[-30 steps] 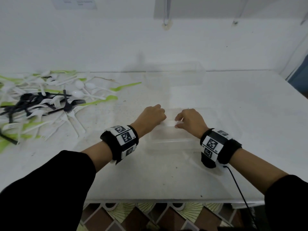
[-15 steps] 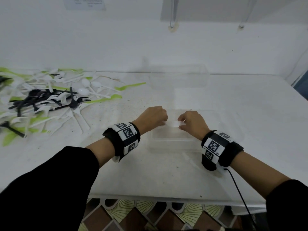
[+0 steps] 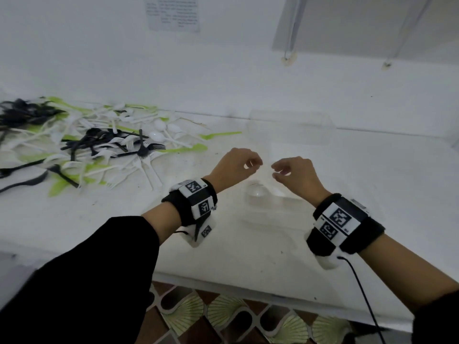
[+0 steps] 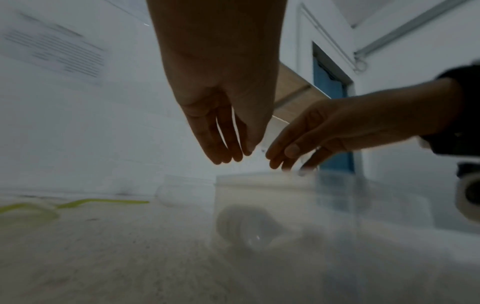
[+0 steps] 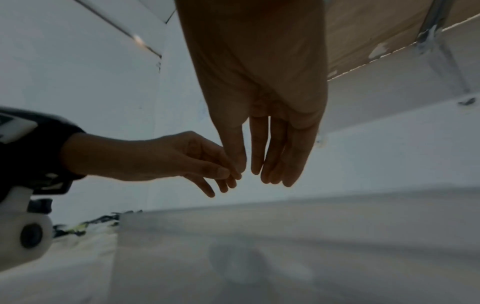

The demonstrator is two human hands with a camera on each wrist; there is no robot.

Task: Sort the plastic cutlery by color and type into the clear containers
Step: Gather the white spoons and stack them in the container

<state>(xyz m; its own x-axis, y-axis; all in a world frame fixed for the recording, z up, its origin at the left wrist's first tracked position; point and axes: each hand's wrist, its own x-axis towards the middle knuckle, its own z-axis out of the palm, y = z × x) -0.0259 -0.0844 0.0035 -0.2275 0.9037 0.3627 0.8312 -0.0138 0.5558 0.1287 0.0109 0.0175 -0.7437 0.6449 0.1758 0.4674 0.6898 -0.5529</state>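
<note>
Both grips, left hand [image 3: 236,167] and right hand [image 3: 295,176], hung loosely curled and empty over the clear container [image 3: 270,202], which a careless knock could have slid along the bench [image 3: 372,184].

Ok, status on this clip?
Left hand and right hand open above near clear plastic container. Mixed black, white, green plastic cutlery pile unsorted. Nothing blocking.

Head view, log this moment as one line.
hands: left, right raised over container | holding: unclear | cutlery: unsorted, left

cutlery pile [image 3: 94,145]: black, white, lime green. containers [image 3: 290,127] clear. wristbands [image 3: 193,202] black, white checker tags. table [image 3: 372,182] white.
</note>
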